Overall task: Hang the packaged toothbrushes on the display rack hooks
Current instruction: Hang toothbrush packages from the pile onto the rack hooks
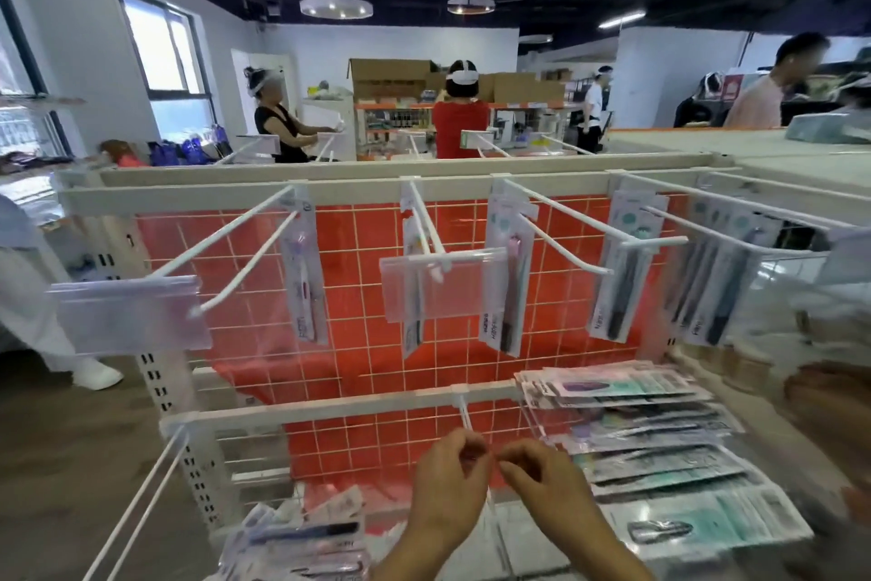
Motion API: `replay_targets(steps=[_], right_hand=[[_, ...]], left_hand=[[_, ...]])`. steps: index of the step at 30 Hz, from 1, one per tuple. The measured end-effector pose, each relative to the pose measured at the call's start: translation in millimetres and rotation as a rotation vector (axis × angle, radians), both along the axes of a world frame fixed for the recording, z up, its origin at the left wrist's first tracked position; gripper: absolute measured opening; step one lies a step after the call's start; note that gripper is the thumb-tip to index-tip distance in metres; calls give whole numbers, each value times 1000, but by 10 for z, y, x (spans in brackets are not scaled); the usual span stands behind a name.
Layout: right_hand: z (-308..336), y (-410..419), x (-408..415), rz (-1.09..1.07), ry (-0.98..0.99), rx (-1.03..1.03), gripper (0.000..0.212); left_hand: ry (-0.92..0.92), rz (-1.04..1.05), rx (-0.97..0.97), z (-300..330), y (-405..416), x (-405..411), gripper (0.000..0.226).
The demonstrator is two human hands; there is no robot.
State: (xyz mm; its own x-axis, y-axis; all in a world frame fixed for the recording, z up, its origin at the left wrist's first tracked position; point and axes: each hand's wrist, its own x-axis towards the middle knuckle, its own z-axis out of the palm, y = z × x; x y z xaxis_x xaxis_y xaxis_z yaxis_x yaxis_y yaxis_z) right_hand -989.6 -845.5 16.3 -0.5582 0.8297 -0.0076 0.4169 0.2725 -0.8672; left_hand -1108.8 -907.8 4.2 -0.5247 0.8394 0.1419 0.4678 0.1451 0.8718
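Left hand [450, 481] and right hand [542, 484], fingers curled, pinching clear plastic tag [490, 493] at thin white wire hook [465, 413]; contents unclear.

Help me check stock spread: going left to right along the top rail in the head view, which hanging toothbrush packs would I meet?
Pack with pink-handled brush → pack behind the clear label holder → pack with pink and dark brush → pack with dark brush → bunch of several packs.
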Motion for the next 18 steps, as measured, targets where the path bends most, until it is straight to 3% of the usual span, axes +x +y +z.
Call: replay_targets(steps=[10, 18], right_hand=[[-84, 803, 653, -134, -202, 249, 13], [-116, 1420, 924, -139, -257, 482, 20]], left_hand=[[34, -90, -73, -201, 506, 491, 14], [265, -88, -104, -234, 851, 688, 26]])
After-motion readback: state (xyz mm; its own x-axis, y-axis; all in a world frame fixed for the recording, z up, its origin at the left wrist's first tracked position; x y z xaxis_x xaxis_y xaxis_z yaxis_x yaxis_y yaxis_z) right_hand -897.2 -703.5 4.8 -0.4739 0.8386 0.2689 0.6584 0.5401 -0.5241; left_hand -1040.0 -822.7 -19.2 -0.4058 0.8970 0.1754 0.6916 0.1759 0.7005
